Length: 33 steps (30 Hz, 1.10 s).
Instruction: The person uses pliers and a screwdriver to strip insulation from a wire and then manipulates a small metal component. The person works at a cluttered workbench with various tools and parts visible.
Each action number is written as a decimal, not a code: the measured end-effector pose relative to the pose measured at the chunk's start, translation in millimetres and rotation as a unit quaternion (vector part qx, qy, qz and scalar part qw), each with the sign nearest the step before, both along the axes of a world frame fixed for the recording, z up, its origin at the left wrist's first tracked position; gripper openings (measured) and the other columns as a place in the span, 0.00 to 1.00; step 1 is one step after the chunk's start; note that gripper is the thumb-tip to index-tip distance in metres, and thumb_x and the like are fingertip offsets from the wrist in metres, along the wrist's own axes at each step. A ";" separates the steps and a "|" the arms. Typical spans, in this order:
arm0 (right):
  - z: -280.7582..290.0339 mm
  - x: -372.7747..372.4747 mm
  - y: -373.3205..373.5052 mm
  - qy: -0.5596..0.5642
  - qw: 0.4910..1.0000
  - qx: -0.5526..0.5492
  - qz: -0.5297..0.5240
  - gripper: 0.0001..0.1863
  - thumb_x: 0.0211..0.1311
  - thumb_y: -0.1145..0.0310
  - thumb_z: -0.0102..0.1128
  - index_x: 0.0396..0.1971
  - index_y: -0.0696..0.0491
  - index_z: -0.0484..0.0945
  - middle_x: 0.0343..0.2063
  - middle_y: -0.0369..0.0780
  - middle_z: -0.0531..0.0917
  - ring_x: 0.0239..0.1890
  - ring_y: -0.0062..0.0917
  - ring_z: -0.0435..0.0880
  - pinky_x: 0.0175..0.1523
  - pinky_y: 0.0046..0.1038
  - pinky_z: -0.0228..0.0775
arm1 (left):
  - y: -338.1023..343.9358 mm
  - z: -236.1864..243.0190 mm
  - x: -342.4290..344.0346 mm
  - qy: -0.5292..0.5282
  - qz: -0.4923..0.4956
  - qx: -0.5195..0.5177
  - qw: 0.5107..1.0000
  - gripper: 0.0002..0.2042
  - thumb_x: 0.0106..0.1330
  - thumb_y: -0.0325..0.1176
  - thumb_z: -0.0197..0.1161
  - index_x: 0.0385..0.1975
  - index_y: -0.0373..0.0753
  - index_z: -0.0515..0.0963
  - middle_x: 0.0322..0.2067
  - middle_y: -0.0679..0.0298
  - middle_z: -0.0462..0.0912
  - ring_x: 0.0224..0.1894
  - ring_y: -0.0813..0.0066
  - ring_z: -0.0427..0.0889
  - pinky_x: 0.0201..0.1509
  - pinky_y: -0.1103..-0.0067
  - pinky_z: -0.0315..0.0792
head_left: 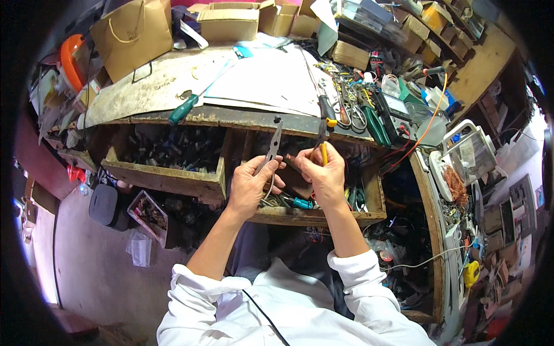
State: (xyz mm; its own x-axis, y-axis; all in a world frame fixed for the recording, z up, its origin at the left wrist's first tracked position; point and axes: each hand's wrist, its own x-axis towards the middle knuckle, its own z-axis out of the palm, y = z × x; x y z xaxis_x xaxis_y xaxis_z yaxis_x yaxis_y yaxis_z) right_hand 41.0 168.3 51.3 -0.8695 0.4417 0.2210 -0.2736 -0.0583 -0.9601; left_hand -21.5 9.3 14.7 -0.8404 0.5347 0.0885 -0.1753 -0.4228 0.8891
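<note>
My left hand point(258, 180) is closed around a narrow grey metal tool point(274, 142) with holes along it, which looks like tweezers. A small dark piece point(277, 120) shows at its upper tip; whether it is gripped there I cannot tell. Beside it, my right hand point(324, 176) grips yellow-handled pliers point(324, 154), their dark jaws pointing up toward the bench edge. Both hands are above an open wooden drawer point(288, 215) that holds tools, among them a teal-handled one point(302, 203). Just beyond the pliers, a long-shafted screwdriver point(326, 107) with a dark handle lies on the bench.
White paper point(259, 81) covers much of the bench. A green-handled screwdriver point(183, 109) overhangs its front edge. Another open drawer point(167, 180), full of small dark parts, is at left. Pliers, scissors and a meter point(395, 106) crowd the right, near an orange cable point(434, 118).
</note>
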 end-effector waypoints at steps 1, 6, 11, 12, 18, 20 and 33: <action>4.4 -1.7 2.6 0.020 1.000 0.005 -0.010 0.19 0.60 0.79 0.68 0.25 0.50 0.63 0.27 0.35 0.81 0.23 0.08 0.69 0.24 0.14 0.60 | 2.2 -3.9 -0.7 -0.007 -0.001 0.007 1.000 0.13 0.73 0.35 0.64 0.49 0.32 0.81 0.35 0.61 0.86 0.27 0.80 0.83 0.29 0.84 0.79; 24.9 -11.8 9.0 0.076 0.996 0.029 -0.047 0.10 0.61 0.79 0.67 0.30 0.55 0.72 0.26 0.31 0.79 0.25 0.08 0.71 0.29 0.13 0.62 | -1.0 -11.9 -6.9 0.089 0.003 -0.107 0.990 0.15 0.76 0.38 0.60 0.49 0.31 0.81 0.30 0.62 0.86 0.18 0.89 0.75 0.19 0.88 0.65; 18.7 -21.7 10.5 0.088 0.995 0.030 -0.047 0.10 0.62 0.79 0.66 0.29 0.56 0.72 0.25 0.32 0.79 0.25 0.08 0.71 0.29 0.13 0.64 | -4.3 2.5 5.9 0.076 -0.029 -0.112 0.990 0.15 0.77 0.38 0.58 0.49 0.32 0.79 0.37 0.57 0.87 0.20 0.82 0.81 0.18 0.86 0.72; 17.0 -22.2 11.8 0.085 0.995 0.031 -0.047 0.10 0.62 0.79 0.66 0.29 0.56 0.72 0.25 0.32 0.79 0.25 0.08 0.71 0.29 0.13 0.64 | -2.7 0.0 5.7 0.075 -0.033 -0.107 0.991 0.15 0.77 0.38 0.57 0.49 0.32 0.79 0.38 0.57 0.87 0.20 0.81 0.82 0.19 0.86 0.73; 18.4 -22.7 8.1 0.046 0.998 -0.033 -0.013 0.17 0.61 0.78 0.68 0.25 0.50 0.65 0.26 0.34 0.80 0.20 0.08 0.69 0.22 0.14 0.59 | 0.3 3.1 14.7 0.127 0.009 -0.146 0.981 0.12 0.76 0.35 0.59 0.49 0.33 0.81 0.33 0.64 0.87 0.21 0.84 0.82 0.21 0.84 0.75; 16.2 -23.2 12.8 0.023 0.999 -0.049 0.004 0.18 0.60 0.78 0.69 0.24 0.49 0.64 0.26 0.35 0.81 0.20 0.09 0.70 0.21 0.14 0.59 | 0.2 7.7 17.9 0.150 0.020 -0.174 0.973 0.12 0.75 0.34 0.59 0.49 0.32 0.81 0.31 0.64 0.86 0.21 0.83 0.81 0.23 0.83 0.74; 12.8 -28.3 22.9 -0.015 0.997 -0.068 0.026 0.18 0.57 0.78 0.70 0.25 0.48 0.65 0.27 0.34 0.79 0.21 0.10 0.70 0.23 0.15 0.62 | 1.4 -9.1 5.7 0.359 0.107 -0.265 0.889 0.14 0.77 0.40 0.55 0.46 0.33 0.75 0.27 0.63 0.76 0.30 0.76 0.76 0.37 0.74 0.71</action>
State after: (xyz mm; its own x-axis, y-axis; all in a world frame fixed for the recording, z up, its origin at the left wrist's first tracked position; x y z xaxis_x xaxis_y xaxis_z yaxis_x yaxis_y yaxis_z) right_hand 12.7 191.1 64.1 -0.8977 0.4192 0.1357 -0.2379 -0.2020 -0.9500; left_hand -15.8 10.7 5.6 -0.7563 0.4965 0.4260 0.5511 0.1328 0.8238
